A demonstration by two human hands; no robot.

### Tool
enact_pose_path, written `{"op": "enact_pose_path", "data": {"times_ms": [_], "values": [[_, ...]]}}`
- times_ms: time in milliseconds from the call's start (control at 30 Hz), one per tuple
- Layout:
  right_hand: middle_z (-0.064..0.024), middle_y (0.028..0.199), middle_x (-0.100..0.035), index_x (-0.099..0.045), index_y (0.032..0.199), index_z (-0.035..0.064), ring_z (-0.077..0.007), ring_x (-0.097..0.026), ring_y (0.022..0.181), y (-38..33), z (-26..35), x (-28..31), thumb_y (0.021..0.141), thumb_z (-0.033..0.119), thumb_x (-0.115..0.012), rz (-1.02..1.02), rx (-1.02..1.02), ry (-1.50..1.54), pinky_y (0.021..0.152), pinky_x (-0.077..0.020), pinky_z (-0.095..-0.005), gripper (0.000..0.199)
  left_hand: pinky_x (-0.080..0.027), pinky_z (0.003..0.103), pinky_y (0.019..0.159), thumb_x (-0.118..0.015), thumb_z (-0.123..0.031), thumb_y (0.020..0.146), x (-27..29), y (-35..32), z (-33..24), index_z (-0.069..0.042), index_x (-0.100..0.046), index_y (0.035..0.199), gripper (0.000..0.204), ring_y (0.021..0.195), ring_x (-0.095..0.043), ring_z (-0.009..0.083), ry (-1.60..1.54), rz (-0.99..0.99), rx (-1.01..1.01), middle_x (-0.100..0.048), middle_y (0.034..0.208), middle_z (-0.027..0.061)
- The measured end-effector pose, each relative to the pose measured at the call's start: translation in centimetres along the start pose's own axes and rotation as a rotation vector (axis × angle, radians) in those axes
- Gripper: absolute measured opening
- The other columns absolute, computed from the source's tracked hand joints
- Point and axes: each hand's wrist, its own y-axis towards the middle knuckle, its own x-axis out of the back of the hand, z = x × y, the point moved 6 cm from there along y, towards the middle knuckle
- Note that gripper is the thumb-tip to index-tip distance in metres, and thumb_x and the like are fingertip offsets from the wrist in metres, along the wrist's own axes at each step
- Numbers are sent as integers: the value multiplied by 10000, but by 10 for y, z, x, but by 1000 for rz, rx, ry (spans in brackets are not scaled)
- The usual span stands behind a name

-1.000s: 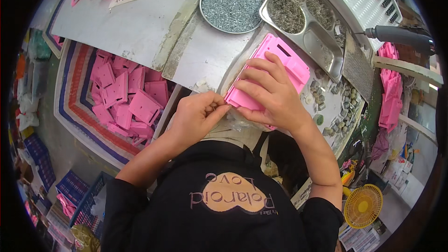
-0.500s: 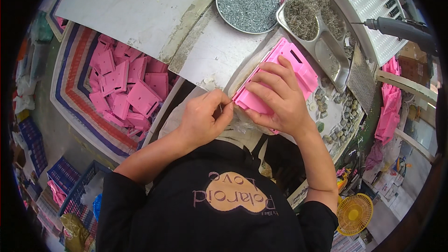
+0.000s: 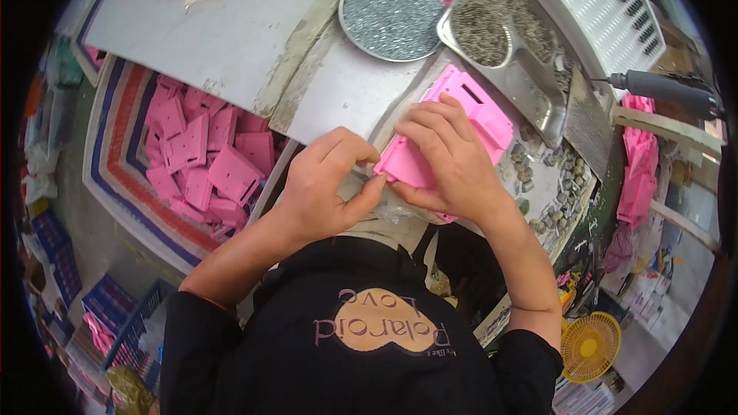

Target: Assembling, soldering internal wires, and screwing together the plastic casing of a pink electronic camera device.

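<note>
A pink plastic casing (image 3: 487, 124) with a dark slot near its far end lies tilted on the bench in front of me. My right hand (image 3: 450, 155) grips it from the right, fingers over the top and thumb along the near edge. At its near left corner is my left hand (image 3: 327, 184), thumb and forefinger on either side of that corner, with a gap between them further back. The other left fingers are curled. Whether a small part sits between the left fingertips cannot be made out.
Beyond the casing stand a round metal dish (image 3: 344, 24) of small silvery pieces and a steel compartment tray (image 3: 547, 100) with small metal parts. A powered screwdriver (image 3: 665, 90) hangs at right beside a white rack (image 3: 596, 30). A striped sack (image 3: 115, 150) holds more pink casings (image 3: 187, 142).
My left thumb and forefinger have spread from a pinch at the casing's corner. My right hand keeps its grip. The whole view has shifted slightly.
</note>
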Motion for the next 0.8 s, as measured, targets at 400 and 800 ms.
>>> {"op": "enact_pose_path", "data": {"times_ms": [400, 800], "values": [[-205, 1537, -422, -469, 1502, 76, -442, -459, 1321, -19, -2, 7, 637, 305, -827, -130, 121, 125, 1109, -460, -510, 964, -465, 523, 971, -719, -243, 833, -50, 20, -7, -61, -691, 1115, 336, 1084, -627, 310, 421, 445, -376, -639, 1144, 122], [-71, 939, -700, -694, 1138, 6, -152, -662, 796, -144, -45, 33, 896, 98, -742, -779, -873, 682, 682, -546, -277, 263, -332, 473, 1033, -771, -172, 731, -65, 35, -28, -174, -698, 1292, 565, 1279, -553, 245, 591, 612, -406, -612, 1319, 73]]}}
